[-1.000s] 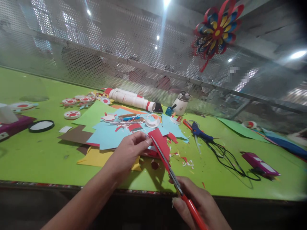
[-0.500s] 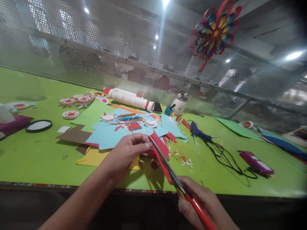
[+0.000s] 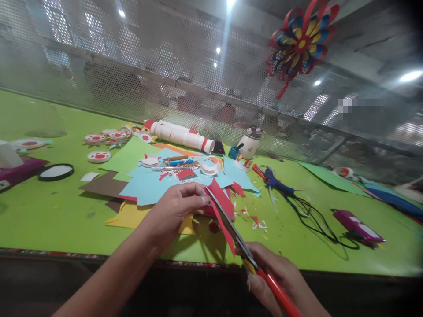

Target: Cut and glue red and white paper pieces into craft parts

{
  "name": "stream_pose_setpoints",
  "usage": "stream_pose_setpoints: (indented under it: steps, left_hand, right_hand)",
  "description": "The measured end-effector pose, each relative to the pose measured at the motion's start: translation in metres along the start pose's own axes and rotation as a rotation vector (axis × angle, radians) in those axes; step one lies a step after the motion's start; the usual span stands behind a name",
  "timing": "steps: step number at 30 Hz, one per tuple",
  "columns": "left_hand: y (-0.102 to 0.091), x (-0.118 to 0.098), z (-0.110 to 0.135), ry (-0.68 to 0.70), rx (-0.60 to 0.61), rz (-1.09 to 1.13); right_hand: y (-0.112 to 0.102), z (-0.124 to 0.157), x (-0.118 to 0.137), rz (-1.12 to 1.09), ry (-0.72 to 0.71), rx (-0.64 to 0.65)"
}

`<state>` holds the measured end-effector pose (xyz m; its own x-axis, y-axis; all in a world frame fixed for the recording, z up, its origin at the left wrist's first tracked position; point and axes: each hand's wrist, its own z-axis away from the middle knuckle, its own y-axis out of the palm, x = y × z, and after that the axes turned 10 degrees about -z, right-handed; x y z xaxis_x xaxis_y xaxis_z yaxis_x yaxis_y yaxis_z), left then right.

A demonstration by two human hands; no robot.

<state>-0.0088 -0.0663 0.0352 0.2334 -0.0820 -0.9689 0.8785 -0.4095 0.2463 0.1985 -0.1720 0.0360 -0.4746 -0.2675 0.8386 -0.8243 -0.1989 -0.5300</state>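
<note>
My left hand [image 3: 180, 204] pinches a piece of red paper [image 3: 222, 198] between thumb and fingers, just above the table's near edge. My right hand [image 3: 274, 275] grips a pair of scissors [image 3: 243, 248] with red-orange handles. Their blades lie along the red paper, with the tips close to my left thumb, and a narrow red strip hangs down on the near side of the blades. Beyond my left hand, sheets of light blue paper [image 3: 142, 187] bear red and white scraps, pencils and a roll of white tape [image 3: 210, 166].
A blue glue gun [image 3: 277, 182] with a tangled black cord lies right of the paper, near a purple box-shaped device [image 3: 358, 225]. White tubes [image 3: 180, 136] and a bottle [image 3: 250, 143] stand or lie at the back. Round red-and-white paper pieces [image 3: 99, 156] sit on the left.
The view has shifted slightly. Both hands, the scissors and the red paper keep almost the same positions.
</note>
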Motion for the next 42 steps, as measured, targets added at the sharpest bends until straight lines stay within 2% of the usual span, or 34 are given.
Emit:
stream_pose_setpoints:
  steps: [5,12,16,23,28,31,35,40,42]
  left_hand:
    - [0.001,-0.002,-0.001,0.001,-0.017,-0.007]
    - [-0.001,0.002,-0.008,-0.022,-0.016,0.02]
    - [-0.002,0.005,-0.01,-0.033,-0.069,0.03]
    - [-0.006,0.003,-0.009,-0.048,-0.081,0.055]
    - [-0.015,-0.005,-0.007,-0.024,-0.227,0.059]
    - [-0.022,-0.01,-0.005,0.03,-0.305,0.032]
    - [-0.031,-0.016,-0.005,0.05,-0.353,0.03]
    - [-0.029,-0.031,-0.019,0.125,-0.39,-0.01]
    - [-0.023,-0.039,-0.029,0.142,-0.341,-0.046]
  right_hand:
    - [-0.002,-0.002,-0.002,0.041,0.032,-0.004]
    - [0.001,-0.007,-0.007,-0.063,0.086,-0.063]
    - [-0.005,-0.016,-0.004,-0.086,0.143,-0.093]
    - [-0.022,-0.038,0.005,-0.184,0.196,0.007]
    - [-0.034,-0.05,0.007,-0.166,0.173,0.052]
    - [-0.041,-0.062,0.0,-0.12,0.136,-0.033]
    - [-0.043,-0.079,-0.021,-0.076,0.207,-0.211]
    - [-0.044,-0.096,-0.032,-0.007,0.158,-0.248]
    - [-0.048,-0.104,-0.029,-0.007,0.138,-0.269]
